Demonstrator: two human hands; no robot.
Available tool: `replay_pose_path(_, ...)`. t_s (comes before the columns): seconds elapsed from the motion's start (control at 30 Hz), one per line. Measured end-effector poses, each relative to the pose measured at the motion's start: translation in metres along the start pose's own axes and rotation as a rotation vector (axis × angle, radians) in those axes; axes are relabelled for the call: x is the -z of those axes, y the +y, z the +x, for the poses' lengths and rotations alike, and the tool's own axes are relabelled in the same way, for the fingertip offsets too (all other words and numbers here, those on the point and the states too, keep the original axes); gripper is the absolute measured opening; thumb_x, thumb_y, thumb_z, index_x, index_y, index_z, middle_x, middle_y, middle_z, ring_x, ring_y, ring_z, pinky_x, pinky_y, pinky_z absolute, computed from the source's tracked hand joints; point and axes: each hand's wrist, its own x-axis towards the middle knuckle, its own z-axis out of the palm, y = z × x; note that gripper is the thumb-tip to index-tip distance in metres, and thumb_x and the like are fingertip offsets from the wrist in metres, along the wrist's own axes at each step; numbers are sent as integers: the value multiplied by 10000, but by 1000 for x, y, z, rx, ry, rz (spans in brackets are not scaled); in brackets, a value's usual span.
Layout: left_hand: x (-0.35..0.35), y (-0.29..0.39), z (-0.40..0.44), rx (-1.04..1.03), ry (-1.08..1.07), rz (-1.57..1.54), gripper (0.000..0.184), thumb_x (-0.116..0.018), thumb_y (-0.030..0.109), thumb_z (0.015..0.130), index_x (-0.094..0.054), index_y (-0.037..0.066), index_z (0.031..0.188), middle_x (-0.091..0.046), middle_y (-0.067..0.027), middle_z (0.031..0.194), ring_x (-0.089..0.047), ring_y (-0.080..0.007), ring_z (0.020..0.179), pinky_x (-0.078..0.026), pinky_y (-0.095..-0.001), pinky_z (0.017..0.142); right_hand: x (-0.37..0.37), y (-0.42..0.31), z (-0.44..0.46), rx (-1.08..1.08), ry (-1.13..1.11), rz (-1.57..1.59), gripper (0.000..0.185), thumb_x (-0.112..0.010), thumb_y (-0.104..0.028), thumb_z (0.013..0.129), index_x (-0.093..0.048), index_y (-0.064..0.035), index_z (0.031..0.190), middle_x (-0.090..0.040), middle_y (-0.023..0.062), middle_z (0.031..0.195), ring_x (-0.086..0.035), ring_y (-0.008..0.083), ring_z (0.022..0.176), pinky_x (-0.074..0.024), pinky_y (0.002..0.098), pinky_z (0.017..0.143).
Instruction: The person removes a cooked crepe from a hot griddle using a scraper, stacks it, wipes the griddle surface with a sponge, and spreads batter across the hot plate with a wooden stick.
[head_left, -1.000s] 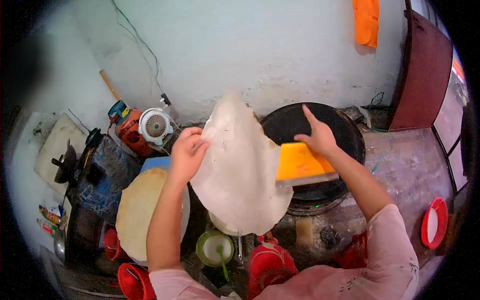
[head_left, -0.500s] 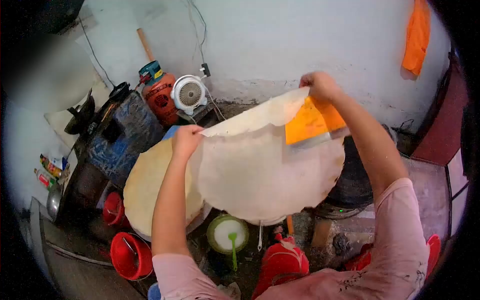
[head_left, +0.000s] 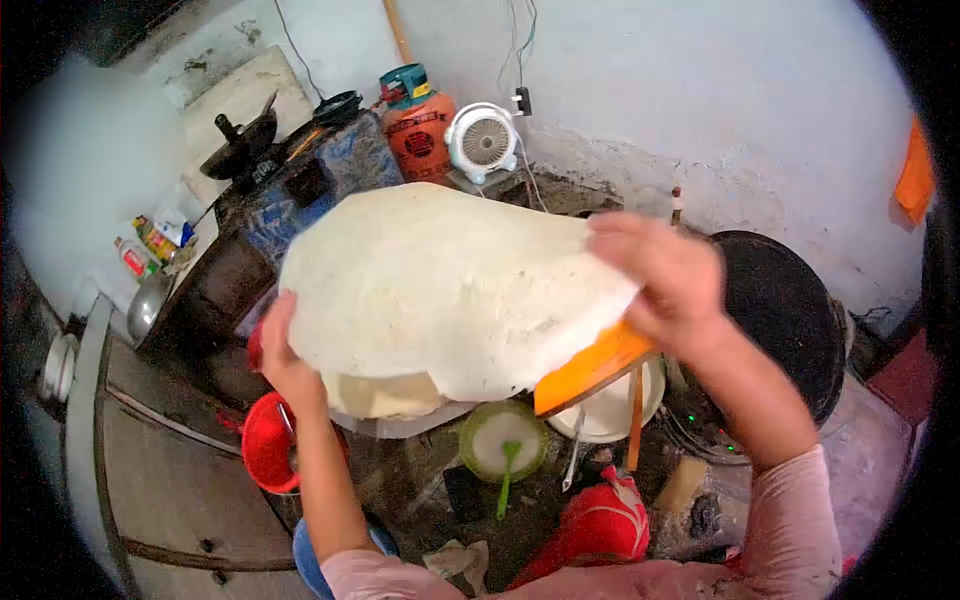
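A large, thin, pale pancake (head_left: 450,280) is stretched between my two hands. My left hand (head_left: 292,365) is closed at its left edge, the fingertips partly hidden against it. My right hand (head_left: 665,285), smeared by motion, grips the right edge. An orange flat scraper (head_left: 595,370) sticks out below my right hand, held along with the pancake. Beneath the pancake, part of a yellowish pancake stack (head_left: 385,395) shows on a pale sheet; the rest is covered.
A round black griddle (head_left: 785,320) stands at the right. Below the pancake are a green bowl (head_left: 468,440) of white liquid with a green spoon (head_left: 507,475), and a white tub (head_left: 650,390). Left is a red bucket (head_left: 258,455). A fan (head_left: 485,142) and gas cylinder (head_left: 420,135) stand behind.
The pancake has moved left, off the griddle side and over the stack. Both hands have come lower and left with it, and the view has turned right-to-left.
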Motion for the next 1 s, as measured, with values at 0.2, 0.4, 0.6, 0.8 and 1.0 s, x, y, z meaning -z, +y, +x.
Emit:
replay_pose_path(0.2, 33, -107, -141, 93, -444, 140, 367, -517, -83, 684, -675, 57, 985, -524, -135, 1133, -408, -326, 1184, -340, -391, 980, -110, 4, -98, -408, -344, 133, 335, -601, -172, 804, -552, -157, 1135, -574, 124, 1140, -609, 335, 842, -510, 398, 723)
replay_pose_path(0.4, 32, -141, -165, 191, -584, 260, 317, -564, -46, 680, -685, 78, 945, -529, -146, 1117, -425, -358, 1146, -375, -425, 942, -63, 28, -163, -765, -347, 109, 362, -630, -138, 786, -560, -60, 1132, -610, 179, 1040, -605, 330, 915, -487, 376, 789)
replay_pose_path(0.6, 38, -148, -163, 245, -583, 374, 328, -569, -33, 692, -672, 84, 981, -534, -153, 1135, -399, -377, 1187, -368, -426, 965, -14, 73, -265, -1340, -82, 176, 238, -628, -68, 801, -601, 6, 1026, -633, 91, 886, -584, 163, 766, -474, 293, 727)
replay_pose_path(0.8, 35, -81, -155, 88, -532, 725, 396, -525, 48, 714, -579, 67, 1106, -488, -239, 1173, -412, -422, 1145, -311, -505, 970, 2, 50, -252, -2136, 189, 523, 410, -509, -356, 901, -540, -22, 1136, -617, 108, 993, -599, 237, 851, -469, 363, 775)
replay_pose_path(1.0, -42, 87, -194, 988, -762, -688, 502, -644, 28, 774, -446, 43, 1236, -584, -83, 977, -569, -129, 719, -476, -246, 609, -75, 17, -221, -1713, 241, 1635, 386, -473, -248, 915, -437, -30, 1232, -525, 114, 1207, -508, 260, 1111, -414, 410, 956)
